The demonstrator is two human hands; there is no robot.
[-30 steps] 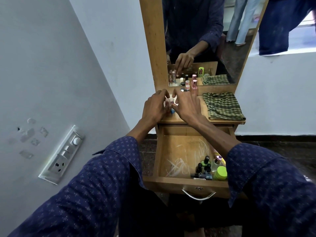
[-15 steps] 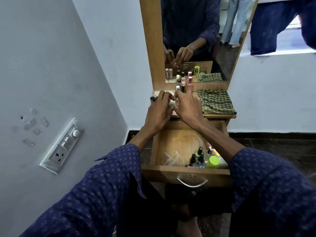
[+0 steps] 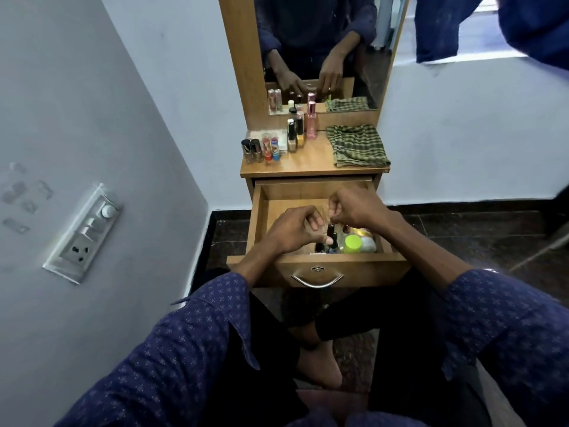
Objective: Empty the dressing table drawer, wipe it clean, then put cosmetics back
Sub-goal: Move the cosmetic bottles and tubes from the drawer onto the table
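Note:
The wooden drawer (image 3: 260,217) is pulled out below the dressing table top (image 3: 311,166). In its near right corner stand dark small bottles (image 3: 331,232), a green-lidded jar (image 3: 352,243) and a yellow item (image 3: 363,232). My left hand (image 3: 292,231) hovers over the dark bottles with curled fingers, thumb tip down among them; whether it grips one is hidden. My right hand (image 3: 357,208) hangs over the drawer's right side, fingers curled, nothing visible in it. Several lipsticks and nail polish bottles (image 3: 268,147) and a pink perfume bottle (image 3: 311,120) stand on the table top.
A folded green checked cloth (image 3: 358,146) lies on the right of the table top. The mirror (image 3: 323,50) rises behind it. A wall with a switch panel (image 3: 83,232) is close on the left. The metal drawer handle (image 3: 317,280) faces my knees.
Both hands left the bottles on the table top and came down into the open drawer. The camera view tilted downward.

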